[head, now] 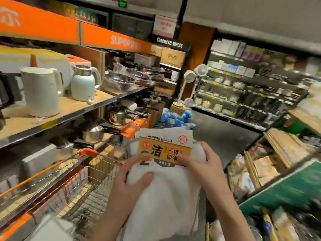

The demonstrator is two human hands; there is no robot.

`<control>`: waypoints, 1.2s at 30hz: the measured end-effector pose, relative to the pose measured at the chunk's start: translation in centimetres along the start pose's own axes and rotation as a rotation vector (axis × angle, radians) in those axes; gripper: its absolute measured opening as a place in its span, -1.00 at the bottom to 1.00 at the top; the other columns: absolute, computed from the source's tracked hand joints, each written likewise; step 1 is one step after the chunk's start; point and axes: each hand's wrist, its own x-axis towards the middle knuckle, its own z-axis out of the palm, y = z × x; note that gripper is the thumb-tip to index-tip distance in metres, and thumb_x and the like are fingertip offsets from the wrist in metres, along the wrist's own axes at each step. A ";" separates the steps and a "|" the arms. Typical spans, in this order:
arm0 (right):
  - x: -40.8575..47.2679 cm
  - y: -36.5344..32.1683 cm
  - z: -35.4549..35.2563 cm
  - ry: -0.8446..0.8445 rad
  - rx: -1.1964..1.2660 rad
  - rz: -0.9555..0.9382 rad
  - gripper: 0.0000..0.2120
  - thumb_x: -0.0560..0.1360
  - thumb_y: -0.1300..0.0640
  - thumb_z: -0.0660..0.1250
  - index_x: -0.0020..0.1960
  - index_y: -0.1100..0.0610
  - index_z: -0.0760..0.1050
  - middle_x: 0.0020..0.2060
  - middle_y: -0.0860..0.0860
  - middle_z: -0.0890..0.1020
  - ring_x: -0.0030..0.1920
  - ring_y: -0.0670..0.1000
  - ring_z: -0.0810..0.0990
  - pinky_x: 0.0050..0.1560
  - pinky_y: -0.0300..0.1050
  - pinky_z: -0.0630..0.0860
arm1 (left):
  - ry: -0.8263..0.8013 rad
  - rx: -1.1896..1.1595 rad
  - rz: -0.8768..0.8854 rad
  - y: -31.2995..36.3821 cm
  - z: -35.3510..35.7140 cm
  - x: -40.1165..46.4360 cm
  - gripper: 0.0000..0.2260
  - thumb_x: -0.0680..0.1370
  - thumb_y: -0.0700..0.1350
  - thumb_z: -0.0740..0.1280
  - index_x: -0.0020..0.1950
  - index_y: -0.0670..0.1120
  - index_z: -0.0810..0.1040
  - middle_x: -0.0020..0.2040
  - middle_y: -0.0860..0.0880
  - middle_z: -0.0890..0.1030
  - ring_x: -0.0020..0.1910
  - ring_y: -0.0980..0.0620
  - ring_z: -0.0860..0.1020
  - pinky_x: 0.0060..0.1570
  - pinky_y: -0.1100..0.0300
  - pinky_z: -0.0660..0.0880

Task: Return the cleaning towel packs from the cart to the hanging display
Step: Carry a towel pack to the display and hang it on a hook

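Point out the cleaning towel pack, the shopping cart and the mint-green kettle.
cleaning towel pack (165,150), head view: on its orange label card.
shopping cart (87,152), head view: on the orange handle end.
mint-green kettle (82,87), head view: on its body.

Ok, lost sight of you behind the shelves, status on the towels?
Left hand and right hand both gripping towel packs. Cart to the left. No hanging display in view.

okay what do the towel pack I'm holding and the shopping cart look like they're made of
Towel pack: soft white cloth, likely microfibre, fluffy and matte, with a printed paper or card label. Both the left hand and right hand sink into it. Shopping cart: bare metal wire mesh, with an orange, probably plastic, handle.
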 end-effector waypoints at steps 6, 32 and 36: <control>-10.5 2.3 -14.4 0.295 -0.048 0.041 -0.76 0.30 0.17 0.54 -0.08 0.08 0.55 -0.22 -0.16 0.69 -0.25 -0.19 0.65 -0.29 -0.33 0.55 | -0.359 -0.173 -0.080 1.8 11.8 -7.6 -0.47 0.18 0.05 0.52 0.04 0.51 0.51 0.03 0.47 0.56 0.06 0.42 0.53 -0.11 0.54 0.43; -52.9 1.4 -45.3 1.491 0.066 0.266 -0.72 0.44 0.35 0.36 0.09 0.16 0.40 -0.01 0.18 0.68 0.00 0.20 0.66 0.04 0.16 0.57 | -1.588 -0.603 -0.495 10.0 48.4 -42.8 -0.51 0.30 0.11 0.56 0.15 0.35 0.45 0.11 0.44 0.51 0.13 0.32 0.51 0.02 0.27 0.51; -54.7 1.4 -45.8 1.596 0.051 0.260 -0.66 0.45 0.34 0.36 0.17 0.12 0.40 -0.01 0.15 0.68 0.00 0.16 0.67 -0.05 0.04 0.63 | -1.685 -0.619 -0.463 11.0 51.0 -45.2 -0.61 0.42 -0.12 0.44 0.08 0.31 0.45 -0.05 0.49 0.51 -0.13 0.60 0.47 -0.31 0.59 0.40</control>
